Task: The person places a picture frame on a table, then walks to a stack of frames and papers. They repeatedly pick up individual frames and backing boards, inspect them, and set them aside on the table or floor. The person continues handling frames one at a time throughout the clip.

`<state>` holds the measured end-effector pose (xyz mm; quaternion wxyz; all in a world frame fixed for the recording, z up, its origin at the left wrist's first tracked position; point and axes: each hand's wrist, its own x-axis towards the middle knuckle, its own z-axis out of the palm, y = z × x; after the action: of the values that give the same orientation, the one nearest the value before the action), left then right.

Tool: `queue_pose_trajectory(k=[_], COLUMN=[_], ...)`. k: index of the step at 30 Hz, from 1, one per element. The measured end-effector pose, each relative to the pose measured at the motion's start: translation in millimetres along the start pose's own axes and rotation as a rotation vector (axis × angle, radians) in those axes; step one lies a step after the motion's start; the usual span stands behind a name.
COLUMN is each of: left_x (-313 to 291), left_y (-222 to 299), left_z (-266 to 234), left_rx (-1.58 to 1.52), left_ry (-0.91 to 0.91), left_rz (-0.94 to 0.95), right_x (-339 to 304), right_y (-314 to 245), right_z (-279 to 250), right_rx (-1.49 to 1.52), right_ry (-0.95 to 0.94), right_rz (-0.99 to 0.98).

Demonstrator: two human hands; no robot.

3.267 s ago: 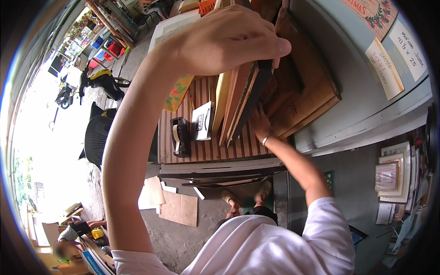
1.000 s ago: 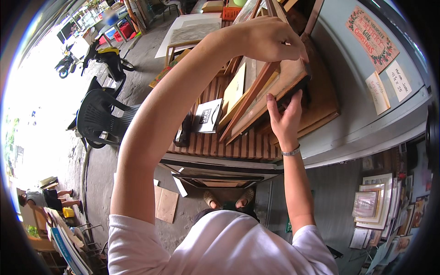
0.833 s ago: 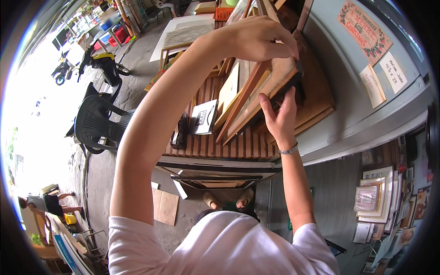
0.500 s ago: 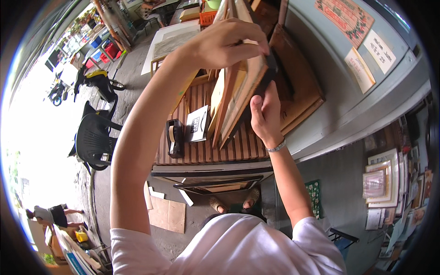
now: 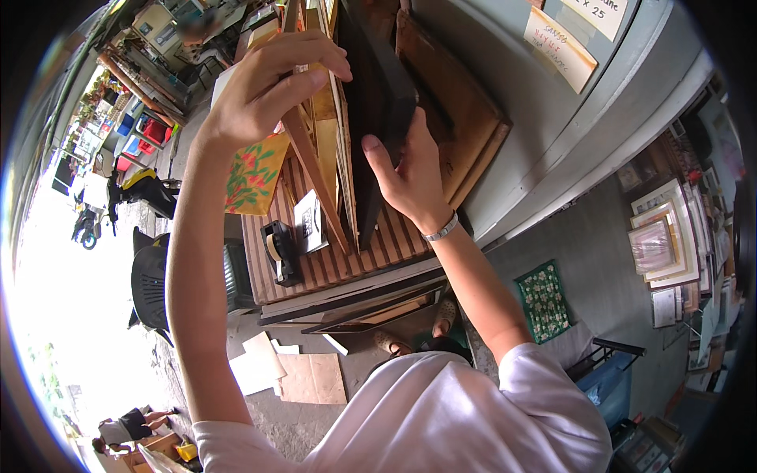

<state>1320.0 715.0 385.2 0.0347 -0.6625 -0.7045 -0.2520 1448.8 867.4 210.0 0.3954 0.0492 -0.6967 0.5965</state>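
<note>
Several frames and panels lean upright on a slatted wooden table [image 5: 335,270]. My left hand [image 5: 268,91] reaches over the top of the wooden frames [image 5: 303,158], fingers curled over the edge of a thin panel and thumb beneath them. My right hand [image 5: 410,173] grips the lower corner of a thick black frame [image 5: 374,87], thumb on its near side and fingers hidden behind. The black frame stands tilted just right of the wooden ones, with a narrow gap at the top. Left of them are a white printed card [image 5: 310,223] and a black tape dispenser [image 5: 280,252].
Brown boards [image 5: 461,118] lean against the grey wall [image 5: 544,150] at right. A yellow floral sheet [image 5: 256,177] hangs at the table's left. Cardboard [image 5: 311,378] lies on the floor, dark frames [image 5: 371,311] lean below the table edge, and a black chair [image 5: 150,276] stands left.
My view has turned, so things shift left. The black frame now stands apart from the wooden frames, its dark face showing. My left hand has moved left with the wooden frames.
</note>
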Motion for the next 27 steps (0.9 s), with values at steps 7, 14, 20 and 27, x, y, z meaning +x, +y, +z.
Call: queue_pose_trajectory(k=[7, 14, 20, 27], left_x=[0, -7, -8, -1], left_y=[-2, -1, -4, -2], left_z=[0, 0, -2, 8], left_rx=[-0.019, -0.047, -0.021, -0.027], left_ry=[0.001, 0.043, 0.01, 0.106], left_rz=[0.003, -0.044, -0.064, 0.023], right_x=[5, 13, 19, 21], right_y=[8, 20, 23, 20], right_z=[25, 12, -14, -52], right_rx=[-0.204, -0.362, -0.443, -0.443], right_ry=[0.341, 0.559, 0.596, 0.575], right_rz=[-0.001, -0.103, -0.182, -0.213])
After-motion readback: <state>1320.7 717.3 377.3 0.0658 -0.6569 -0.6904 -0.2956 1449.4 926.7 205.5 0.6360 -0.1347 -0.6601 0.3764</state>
